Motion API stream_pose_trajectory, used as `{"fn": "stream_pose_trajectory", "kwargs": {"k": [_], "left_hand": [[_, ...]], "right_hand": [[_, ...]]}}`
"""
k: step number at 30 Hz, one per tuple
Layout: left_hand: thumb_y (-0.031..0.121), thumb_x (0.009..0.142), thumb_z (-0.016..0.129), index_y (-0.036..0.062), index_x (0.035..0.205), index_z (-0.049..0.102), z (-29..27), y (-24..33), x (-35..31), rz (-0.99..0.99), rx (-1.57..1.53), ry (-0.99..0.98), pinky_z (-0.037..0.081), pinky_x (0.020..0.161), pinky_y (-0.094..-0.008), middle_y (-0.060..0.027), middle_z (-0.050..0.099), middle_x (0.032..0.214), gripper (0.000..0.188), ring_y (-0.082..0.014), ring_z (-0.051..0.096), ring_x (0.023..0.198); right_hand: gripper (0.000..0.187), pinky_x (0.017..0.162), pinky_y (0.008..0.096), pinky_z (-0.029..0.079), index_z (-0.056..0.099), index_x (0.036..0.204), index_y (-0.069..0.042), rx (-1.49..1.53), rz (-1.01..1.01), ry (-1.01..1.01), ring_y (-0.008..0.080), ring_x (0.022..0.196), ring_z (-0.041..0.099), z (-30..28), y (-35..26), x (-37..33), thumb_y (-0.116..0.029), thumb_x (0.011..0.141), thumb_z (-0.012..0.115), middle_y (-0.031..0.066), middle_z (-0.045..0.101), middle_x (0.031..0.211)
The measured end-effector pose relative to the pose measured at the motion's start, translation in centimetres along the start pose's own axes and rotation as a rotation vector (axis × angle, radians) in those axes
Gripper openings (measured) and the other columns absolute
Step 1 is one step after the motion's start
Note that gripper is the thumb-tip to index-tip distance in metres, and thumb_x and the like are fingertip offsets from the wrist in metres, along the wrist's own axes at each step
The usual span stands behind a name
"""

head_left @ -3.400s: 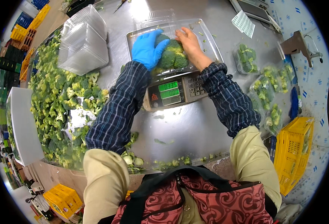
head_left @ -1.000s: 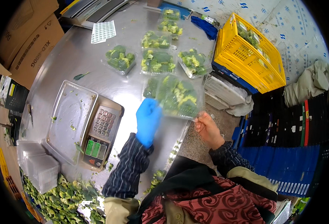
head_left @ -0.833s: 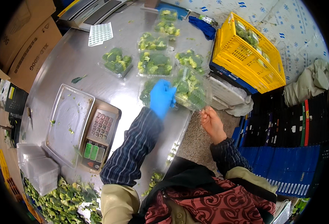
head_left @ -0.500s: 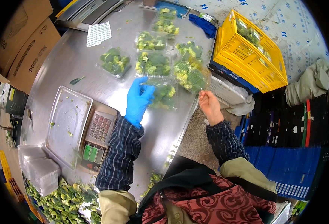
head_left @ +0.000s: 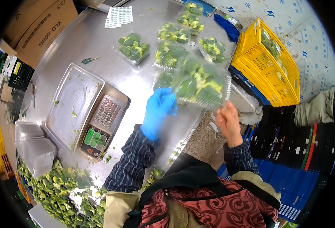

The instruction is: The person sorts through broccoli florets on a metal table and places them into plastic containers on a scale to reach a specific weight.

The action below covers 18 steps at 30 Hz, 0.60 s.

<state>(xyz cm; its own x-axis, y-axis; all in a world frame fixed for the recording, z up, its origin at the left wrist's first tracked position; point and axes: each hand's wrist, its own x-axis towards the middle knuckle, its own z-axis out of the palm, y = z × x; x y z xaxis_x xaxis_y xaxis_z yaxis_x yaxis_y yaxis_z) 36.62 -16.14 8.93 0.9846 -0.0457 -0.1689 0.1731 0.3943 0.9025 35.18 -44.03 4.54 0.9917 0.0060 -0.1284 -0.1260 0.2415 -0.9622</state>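
Compared with half a second ago, your clear box (head_left: 199, 83) of broccoli is further left, now partly covering the nearest pack (head_left: 163, 80) in view. Your right hand (head_left: 229, 123) pinches its near right corner. Your gloved left hand (head_left: 159, 113), fingers curled, is at its left edge; grip unclear. Scale tray (head_left: 70, 114): green scraps. Yellow crate (head_left: 258, 64): broccoli packs.

A clear, ribbed plastic box (head_left: 202, 101) filled with green broccoli (head_left: 198, 81), slightly blurred, is held up at a tilt over the table's near edge. My bare right hand (head_left: 229, 123) pinches its lower right corner; my blue-gloved left hand (head_left: 159, 112) is at its lower left corner, contact unclear.
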Motion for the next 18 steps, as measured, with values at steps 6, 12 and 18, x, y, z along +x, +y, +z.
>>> {"fn": "stream_pose_trajectory", "kwargs": {"k": [6, 12, 18], "left_hand": [[0.002, 0.087, 0.056, -0.0008, 0.102, 0.051, -3.8, -1.6, -8.4, -0.064, -0.062, 0.254, 0.049, 0.055, -0.0255, -0.0068, 0.057, 0.080, 0.016, -0.0129, 0.056, 0.062], [-0.003, 0.087, 0.051, 0.0023, 0.095, 0.049, -8.2, -8.3, -18.2, -0.157, -0.114, 0.512, 0.046, 0.046, -0.0225, -0.0048, 0.054, 0.074, 0.009, -0.0105, 0.051, 0.054], [0.002, 0.089, 0.053, 0.0048, 0.087, 0.047, -8.6, -10.7, -19.2, -0.200, -0.194, 0.540, 0.040, 0.040, -0.0212, -0.0035, 0.050, 0.068, 0.007, -0.0085, 0.046, 0.050]], "right_hand": [[0.009, 0.045, 0.0250, 0.046, 0.050, 0.095, -0.003, -0.017, 0.181, -0.219, 0.0135, 0.050, 0.054, 4.9, 0.0, -5.1, 0.000, 0.087, 0.049, 0.0069, 0.058, 0.074], [0.007, 0.047, 0.0271, 0.049, 0.045, 0.084, -0.003, -0.084, 0.515, -0.465, 0.0174, 0.056, 0.061, 6.0, 6.0, -10.3, 0.001, 0.087, 0.050, 0.0130, 0.061, 0.072], [0.010, 0.046, 0.0285, 0.049, 0.044, 0.083, -0.003, -0.240, 0.461, -0.491, 0.0173, 0.054, 0.060, 7.9, 4.3, -9.9, 0.001, 0.087, 0.052, 0.0127, 0.059, 0.064]]}}
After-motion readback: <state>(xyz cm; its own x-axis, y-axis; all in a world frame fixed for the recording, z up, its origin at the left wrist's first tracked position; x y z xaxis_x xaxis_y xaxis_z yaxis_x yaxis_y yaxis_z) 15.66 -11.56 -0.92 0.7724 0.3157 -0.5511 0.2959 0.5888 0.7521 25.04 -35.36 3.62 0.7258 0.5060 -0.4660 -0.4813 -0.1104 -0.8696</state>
